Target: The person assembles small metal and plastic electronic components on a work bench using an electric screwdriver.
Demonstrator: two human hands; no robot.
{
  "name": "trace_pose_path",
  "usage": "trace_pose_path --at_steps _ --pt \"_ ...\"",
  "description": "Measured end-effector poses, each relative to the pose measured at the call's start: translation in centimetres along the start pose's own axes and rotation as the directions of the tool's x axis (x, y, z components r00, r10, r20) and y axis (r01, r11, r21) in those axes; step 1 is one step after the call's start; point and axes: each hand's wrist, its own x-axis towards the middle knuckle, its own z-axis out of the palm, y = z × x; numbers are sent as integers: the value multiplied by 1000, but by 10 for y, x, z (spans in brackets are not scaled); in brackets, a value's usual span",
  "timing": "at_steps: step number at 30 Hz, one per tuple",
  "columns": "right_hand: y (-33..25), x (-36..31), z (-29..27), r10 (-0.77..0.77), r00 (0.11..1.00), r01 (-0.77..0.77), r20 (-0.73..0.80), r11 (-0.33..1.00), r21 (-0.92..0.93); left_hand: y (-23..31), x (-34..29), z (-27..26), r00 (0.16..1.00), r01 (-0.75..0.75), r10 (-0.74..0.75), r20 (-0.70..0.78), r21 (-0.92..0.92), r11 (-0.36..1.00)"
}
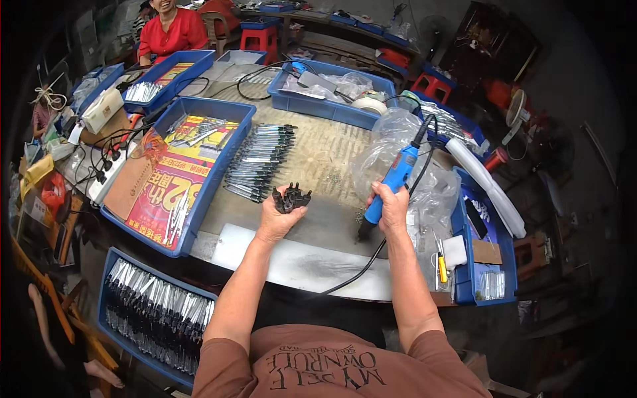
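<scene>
My left hand (271, 224) is closed around a bunch of small black parts (292, 198), their narrow ends pointing up and away from me. My right hand (391, 211) grips a blue electric screwdriver (401, 171) that slants down, its dark tip near the tabletop. Small metal bits, perhaps screws (359, 215), lie on the table beside that tip. Beyond my left hand is a row of slim silver-and-black pen-like pieces (262, 159), laid side by side. A black cord leads from the tool's upper end.
Blue trays (247, 123) stand left, behind and at right (464, 292); another (109, 265) full of slim pieces sits low at left. Clear plastic bags (431, 192) lie by my right hand, near a yellow-handled screwdriver (442, 267). A person in red (174, 33) sits across the table.
</scene>
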Motion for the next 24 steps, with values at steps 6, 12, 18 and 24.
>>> trace_pose_path --at_steps 6,12,18,24 --pt "4 -2 -14 121 993 -121 -12 978 -170 -11 2 1 999 -37 36 -9 -72 997" --pt "10 4 -27 139 990 -134 5 961 -241 -13 2 -2 1000 -10 9 -21 -57 998" --pt "19 7 -34 105 994 -112 -39 953 -281 -9 0 -3 999 -30 29 -16 -41 999" --pt "21 6 -42 57 993 -84 -104 959 -272 -10 0 -2 999 -26 25 -22 -54 998"
